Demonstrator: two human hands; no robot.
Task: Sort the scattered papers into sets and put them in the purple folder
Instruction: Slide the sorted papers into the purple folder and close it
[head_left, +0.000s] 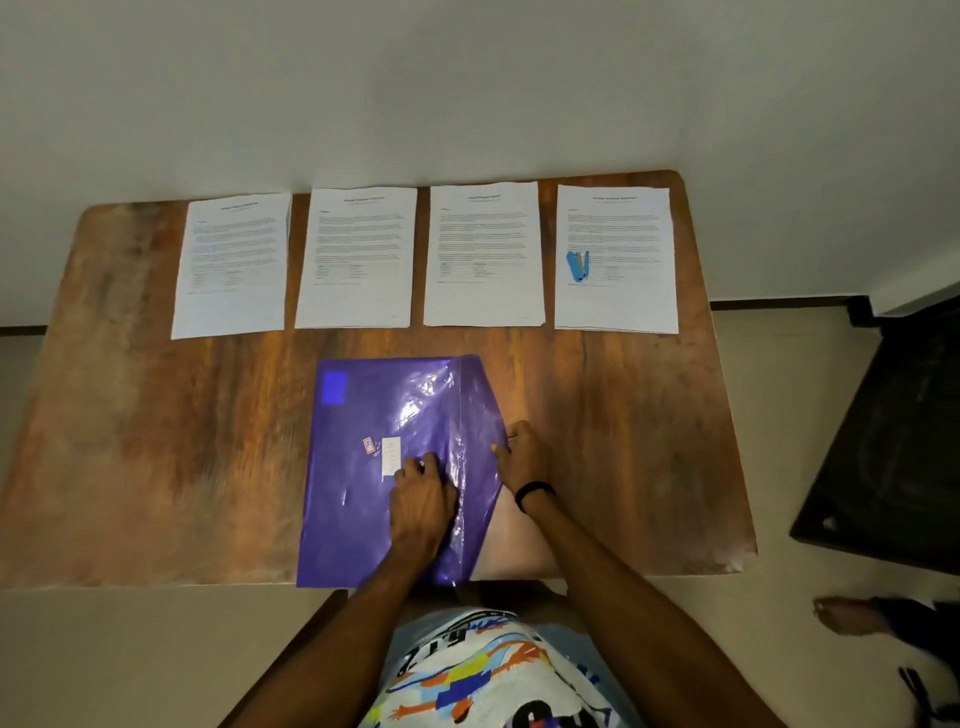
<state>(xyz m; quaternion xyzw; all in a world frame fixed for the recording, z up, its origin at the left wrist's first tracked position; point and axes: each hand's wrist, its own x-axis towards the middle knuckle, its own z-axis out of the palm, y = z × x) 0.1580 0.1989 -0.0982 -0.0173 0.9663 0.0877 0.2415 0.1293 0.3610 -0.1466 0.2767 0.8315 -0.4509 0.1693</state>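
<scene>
My left fingers (413, 467) are bent with their tips down on the cover of the purple folder (353, 499), just beside its small white label (390, 457). I cannot tell whether they only pin the cover or nip the edge of the flap (478, 405). My right fingers (514, 434) are curled round the flap's outer edge, with the thumb lying on top, so the right hand (524, 457) has a real hold while the left hand (421, 501) steadies. The folder sits in the lower centre of the frame, at the near edge of the wooden table (156, 415). Four paper sets lie in a row across the upper part, well apart from the folder: the left set (234, 265), the second set (358, 254), the third set (483, 254) and the right set (615, 291), which has a blue stapler (578, 266) resting on it. The folder looks like thin glossy plastic that is wrinkled and shiny, so I expect it to be light, floppy and slick on the wood. It should be pinned flat with one hand while the flap is drawn back by its edge. The sets should be light too, and their loose sheets will fan or slide, so I would take each one by both long edges. I would lift the stapler off before taking the right set.
</scene>
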